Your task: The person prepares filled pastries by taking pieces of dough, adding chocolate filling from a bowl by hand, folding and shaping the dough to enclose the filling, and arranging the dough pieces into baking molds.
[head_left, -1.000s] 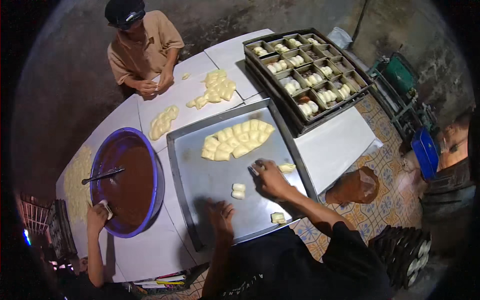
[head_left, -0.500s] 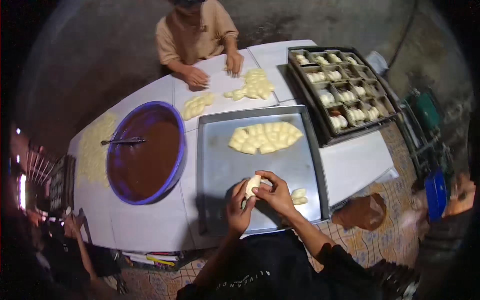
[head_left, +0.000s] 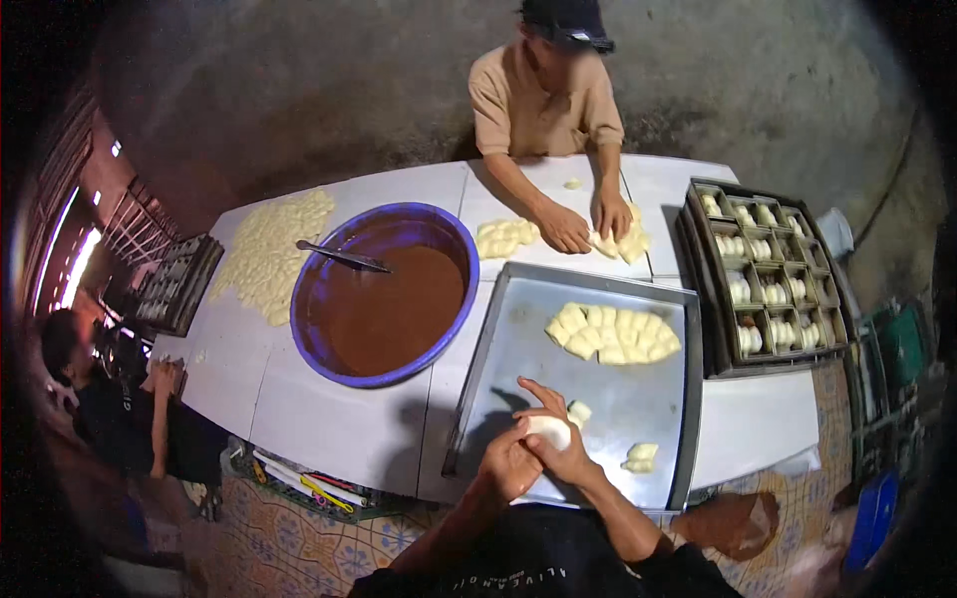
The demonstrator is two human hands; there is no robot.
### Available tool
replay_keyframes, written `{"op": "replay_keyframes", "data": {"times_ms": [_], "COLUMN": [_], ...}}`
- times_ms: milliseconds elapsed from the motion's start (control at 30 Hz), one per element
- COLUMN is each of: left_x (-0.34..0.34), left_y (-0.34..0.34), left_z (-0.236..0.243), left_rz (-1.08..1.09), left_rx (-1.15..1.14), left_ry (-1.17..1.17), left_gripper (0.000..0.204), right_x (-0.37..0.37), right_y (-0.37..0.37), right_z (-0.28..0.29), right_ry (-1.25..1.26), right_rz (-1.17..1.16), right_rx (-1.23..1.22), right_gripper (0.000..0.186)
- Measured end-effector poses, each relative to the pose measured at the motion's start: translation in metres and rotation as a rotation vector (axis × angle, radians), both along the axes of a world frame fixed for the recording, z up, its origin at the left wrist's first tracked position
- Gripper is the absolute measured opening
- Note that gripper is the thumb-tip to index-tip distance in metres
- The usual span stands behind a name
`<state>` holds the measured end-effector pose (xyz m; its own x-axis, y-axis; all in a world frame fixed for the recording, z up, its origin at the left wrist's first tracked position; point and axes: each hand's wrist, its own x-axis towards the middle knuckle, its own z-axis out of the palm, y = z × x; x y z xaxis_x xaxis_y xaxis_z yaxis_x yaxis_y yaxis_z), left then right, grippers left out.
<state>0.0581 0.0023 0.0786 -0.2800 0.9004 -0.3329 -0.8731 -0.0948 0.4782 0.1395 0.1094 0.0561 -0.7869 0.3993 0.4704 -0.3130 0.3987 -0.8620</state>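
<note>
While the left hand (head_left: 510, 468) and right hand (head_left: 571, 460) are cupping a pale dough piece (head_left: 548, 431) between them above the metal tray's (head_left: 518, 339) near side, a dough cluster (head_left: 615, 335) is lying toward its far side. A purple bowl (head_left: 389, 378) of brown liquid (head_left: 389, 309) is standing left on the bench (head_left: 329, 429).

The white-topped bench (head_left: 324, 424) carries, at far left, a spread of small pale dough pieces (head_left: 274, 249); to its right stands a blue basin (head_left: 383, 380) with brown contents. A shallow metal tray (head_left: 623, 404) occupies the near side. Beyond it lie two dough masses (head_left: 503, 237) and one small lump (head_left: 572, 183); dark compartmented tins (head_left: 778, 366) stand at right.
</note>
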Motion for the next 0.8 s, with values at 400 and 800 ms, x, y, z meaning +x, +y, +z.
{"op": "replay_keyframes", "data": {"times_ms": [400,800], "left_x": [-0.248,-0.193], "left_y": [0.057,0.036], "left_z": [0.0,-0.021], "left_rz": [0.333,-0.363], "left_rx": [-0.848,0.144], "left_ry": [1.638,0.653], "left_gripper": [0.084,0.103], "right_x": [-0.004,-0.02], "right_y": [0.0,-0.006], "right_z": [-0.022,-0.038], "right_ry": [-0.109,-0.123], "right_rz": [0.212,0.035], "right_rx": [-0.74,-1.176], "right_gripper": [0.089,0.048]}}
